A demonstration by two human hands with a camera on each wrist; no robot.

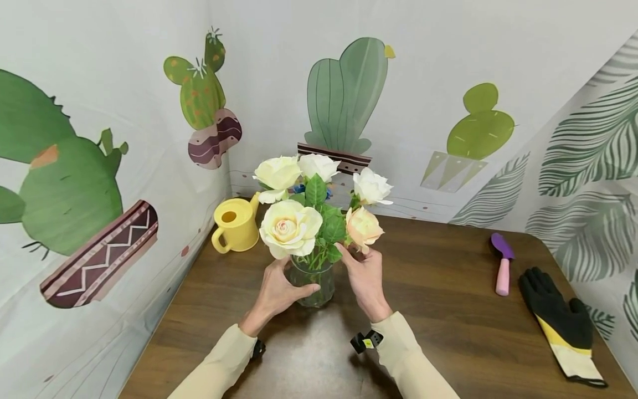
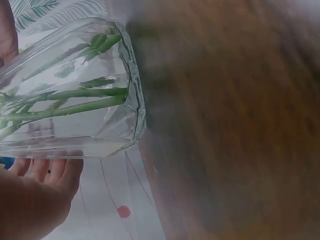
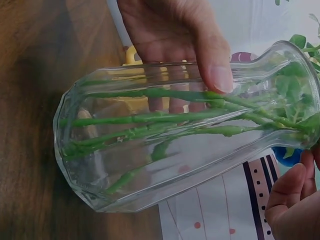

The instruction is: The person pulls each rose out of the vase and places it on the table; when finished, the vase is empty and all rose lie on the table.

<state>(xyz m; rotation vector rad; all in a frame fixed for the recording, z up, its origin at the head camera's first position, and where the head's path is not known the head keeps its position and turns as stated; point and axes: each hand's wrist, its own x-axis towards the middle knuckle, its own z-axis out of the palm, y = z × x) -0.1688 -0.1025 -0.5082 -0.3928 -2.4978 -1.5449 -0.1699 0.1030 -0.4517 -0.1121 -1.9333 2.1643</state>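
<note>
A clear glass vase (image 1: 319, 293) with faceted sides stands on the table, green stems (image 3: 150, 120) showing through it. My left hand (image 1: 276, 285) grips its left side, thumb across the front and fingers behind. At the right of the bouquet, my right hand (image 1: 366, 280) pinches just below a peach rose (image 1: 364, 227), its thumb against a green leaf (image 1: 334, 254); the exact grip point is hidden by the bloom. A large cream rose (image 1: 289, 227) leans over the left hand. Paler roses, including a white rose (image 1: 371, 185), rise behind.
A yellow watering can (image 1: 239, 227) stands at the back left, close to the roses. Far right lie a purple trowel (image 1: 503, 271) with a pink handle and a black, yellow and white work glove (image 1: 560, 321). Something blue (image 3: 287, 156) shows behind the vase. Cactus-print cloth (image 1: 269, 66) backs the table.
</note>
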